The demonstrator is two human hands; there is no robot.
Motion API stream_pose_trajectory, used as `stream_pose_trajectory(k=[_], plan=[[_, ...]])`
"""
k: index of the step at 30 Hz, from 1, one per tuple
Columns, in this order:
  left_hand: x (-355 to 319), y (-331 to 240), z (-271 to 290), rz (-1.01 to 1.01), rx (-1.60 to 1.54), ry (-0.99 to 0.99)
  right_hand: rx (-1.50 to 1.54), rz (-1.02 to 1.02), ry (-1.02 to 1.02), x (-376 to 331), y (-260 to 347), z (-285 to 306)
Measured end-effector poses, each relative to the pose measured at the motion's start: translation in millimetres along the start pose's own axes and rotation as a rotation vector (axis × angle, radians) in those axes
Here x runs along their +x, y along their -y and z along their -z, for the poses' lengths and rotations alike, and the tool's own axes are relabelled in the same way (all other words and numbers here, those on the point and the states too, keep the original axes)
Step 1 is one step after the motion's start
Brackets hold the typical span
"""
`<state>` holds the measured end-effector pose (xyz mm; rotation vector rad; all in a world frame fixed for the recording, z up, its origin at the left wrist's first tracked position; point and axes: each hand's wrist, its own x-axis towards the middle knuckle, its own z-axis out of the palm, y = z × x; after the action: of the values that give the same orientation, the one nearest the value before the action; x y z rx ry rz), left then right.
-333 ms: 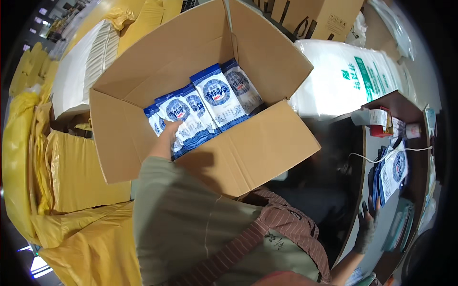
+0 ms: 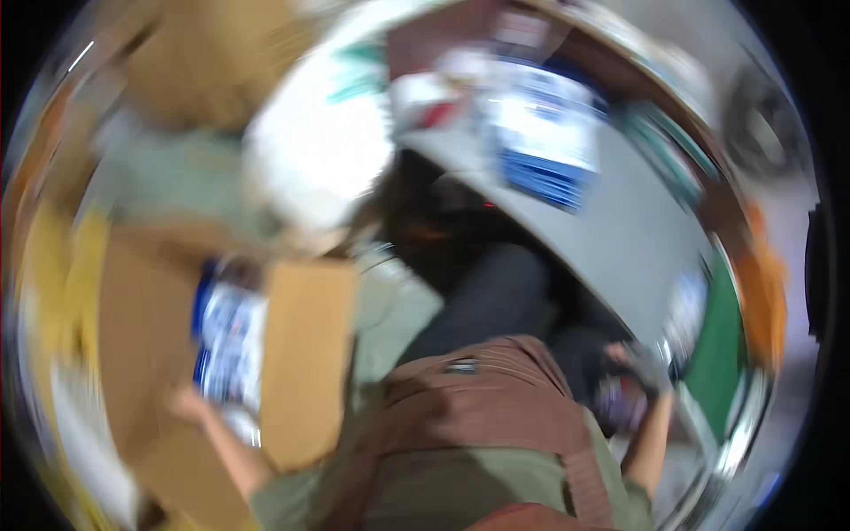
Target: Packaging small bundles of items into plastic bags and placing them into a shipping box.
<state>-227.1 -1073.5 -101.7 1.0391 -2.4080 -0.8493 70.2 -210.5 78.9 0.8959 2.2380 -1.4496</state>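
Strong motion blur smears the whole view. At the left, my left hand (image 2: 188,404) is inside the open cardboard box (image 2: 308,354), beside several blue-and-white packets (image 2: 232,341); whether its fingers grip anything is lost in the blur. Down at the right, my right hand (image 2: 645,367), in a grey glove with bare fingertips, is by the near end of the grey desk, next to a dark pinkish-purple item (image 2: 620,403) I cannot make out. Its fingers are smeared too. Farther up the desk lies a stack of blue-and-white packets (image 2: 547,124).
The grey desk (image 2: 611,239) runs along my right, with a small red-and-white item (image 2: 436,113) at its far end and a green panel (image 2: 715,367) near me. A large white bag (image 2: 319,150) stands beyond the box, and a brown carton (image 2: 212,62) behind it.
My view has swung to the right, so the box now sits at the left and the desk fills the right. My left hand has moved off the packets it was touching.
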Motion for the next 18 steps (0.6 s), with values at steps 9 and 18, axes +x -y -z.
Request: stream_pose_trajectory(k=[9, 18], plan=[[-372.1, -445.7, -40.9, -1.194, -0.747, 0.897, -0.720, -0.154, -1.540, -34.6, -141.9, -31.5], [-761.1, -478.1, -134.5, -1.402, -0.510, 1.956, -0.646, -0.207, -1.566, -20.0, -167.2, -38.4]])
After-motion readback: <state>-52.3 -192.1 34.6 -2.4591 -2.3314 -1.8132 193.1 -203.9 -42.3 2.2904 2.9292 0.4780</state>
